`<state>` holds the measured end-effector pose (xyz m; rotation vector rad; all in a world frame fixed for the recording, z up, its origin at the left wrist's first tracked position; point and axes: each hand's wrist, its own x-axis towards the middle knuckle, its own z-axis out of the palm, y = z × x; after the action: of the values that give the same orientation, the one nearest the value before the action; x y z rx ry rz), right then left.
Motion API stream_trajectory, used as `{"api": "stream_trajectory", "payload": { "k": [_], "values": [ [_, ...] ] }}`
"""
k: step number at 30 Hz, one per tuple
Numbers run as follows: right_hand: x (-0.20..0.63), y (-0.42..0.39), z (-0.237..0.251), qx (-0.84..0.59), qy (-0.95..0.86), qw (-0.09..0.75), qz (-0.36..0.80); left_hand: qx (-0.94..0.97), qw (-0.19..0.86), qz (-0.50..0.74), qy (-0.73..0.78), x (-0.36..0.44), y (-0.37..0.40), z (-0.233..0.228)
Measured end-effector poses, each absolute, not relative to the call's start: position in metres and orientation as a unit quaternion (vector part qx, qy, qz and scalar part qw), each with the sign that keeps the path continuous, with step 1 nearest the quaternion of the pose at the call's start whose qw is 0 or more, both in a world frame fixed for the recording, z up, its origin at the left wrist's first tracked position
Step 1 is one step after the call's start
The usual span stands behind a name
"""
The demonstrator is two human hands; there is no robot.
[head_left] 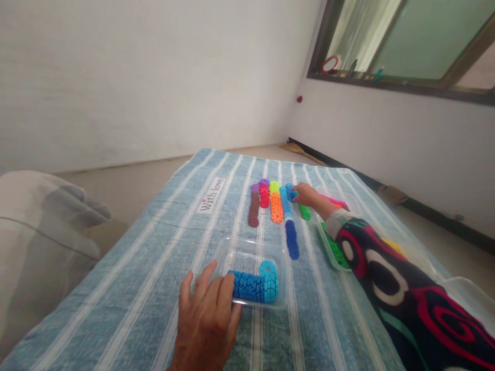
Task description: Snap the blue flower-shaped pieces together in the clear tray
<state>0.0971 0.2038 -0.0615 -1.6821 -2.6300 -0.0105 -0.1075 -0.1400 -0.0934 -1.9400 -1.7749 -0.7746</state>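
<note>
Striped blue cloth (pixel 154 268) spread under both hands, "With love" label (pixel 211 195) ahead of left hand. Clear plastic tray (pixel 247 250) under left hand's fingertips; left hand (pixel 207 314) flat, fingers loosely spread on tray's near corner, gripping nothing. Row of blue discs (pixel 253 286) inside tray, just right of those fingers. Second tray with green pieces (pixel 334 250) beneath right forearm. Right hand (pixel 307 195) stretched far ahead, fingers pinched on small blue disc (pixel 291 191) at top of coloured disc rows (pixel 275 206)

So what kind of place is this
Probably a room at home: a blue striped cloth laid over the bare floor, plain white walls, and a window sill holding small household items.
</note>
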Motion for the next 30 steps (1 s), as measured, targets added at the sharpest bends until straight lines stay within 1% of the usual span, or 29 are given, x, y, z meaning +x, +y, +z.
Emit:
{"api": "stream_trajectory", "payload": {
  "k": [9, 16, 30],
  "values": [
    [0.095, 0.219, -0.076, -0.544, -0.838, -0.042, -0.022, -0.701, 0.204, -0.274, -0.626, -0.108, -0.140, -0.093],
    [0.097, 0.223, -0.077, -0.549, -0.835, -0.040, -0.023, -0.699, 0.184, -0.269, -0.636, -0.106, -0.141, -0.091],
    [0.096, 0.230, -0.067, -0.540, -0.841, -0.036, -0.023, -0.702, 0.176, -0.265, -0.637, -0.106, -0.142, -0.091]
  ]
}}
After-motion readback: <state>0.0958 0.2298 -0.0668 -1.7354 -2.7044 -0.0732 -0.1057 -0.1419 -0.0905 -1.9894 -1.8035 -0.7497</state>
